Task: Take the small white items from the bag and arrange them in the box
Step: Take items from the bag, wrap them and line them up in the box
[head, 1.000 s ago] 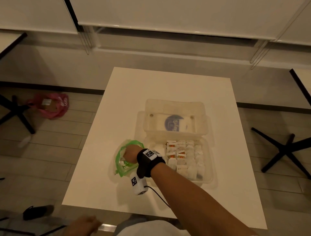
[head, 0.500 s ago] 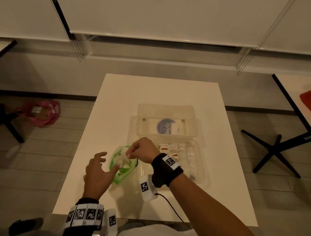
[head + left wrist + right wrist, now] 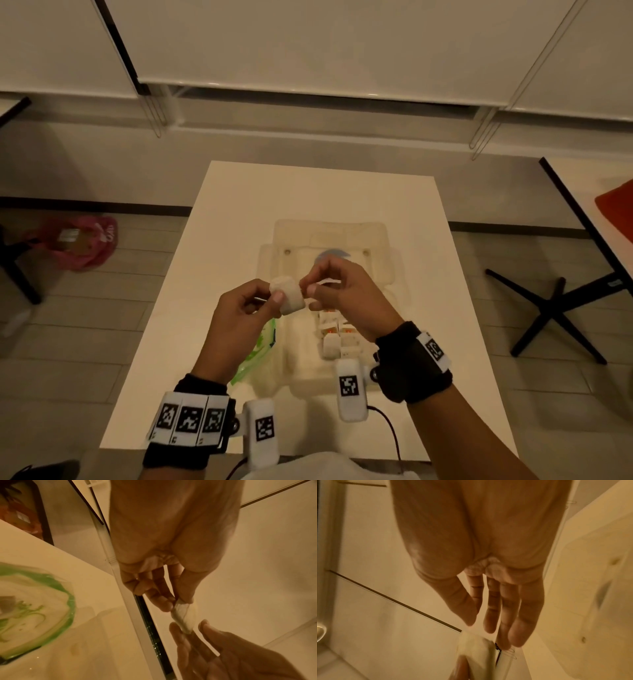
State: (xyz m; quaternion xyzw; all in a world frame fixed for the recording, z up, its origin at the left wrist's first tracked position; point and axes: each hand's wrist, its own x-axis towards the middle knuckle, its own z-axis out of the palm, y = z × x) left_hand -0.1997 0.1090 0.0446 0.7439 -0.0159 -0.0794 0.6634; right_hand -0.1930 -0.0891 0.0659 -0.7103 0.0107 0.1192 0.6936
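Showing a rectangular white surface (image 3: 239, 212), smooth and matte. On it lies a clear plastic box (image 3: 298, 373) with rounded corners, its hinged lid (image 3: 373, 240) folded open on the far side; small white packets (image 3: 334, 346), some marked orange, stand in rows inside. A crumpled clear bag with green print (image 3: 255, 354) lies just left of the box. Above the box, the left hand (image 3: 236, 318) pinches a small white item (image 3: 287, 295) between thumb and curled fingers; it is a soft, blocky wrapped piece, long axis tilted down toward the right. The right hand (image 3: 346, 294) meets its other end, fingers loosely bent; whether it grips cannot be told.
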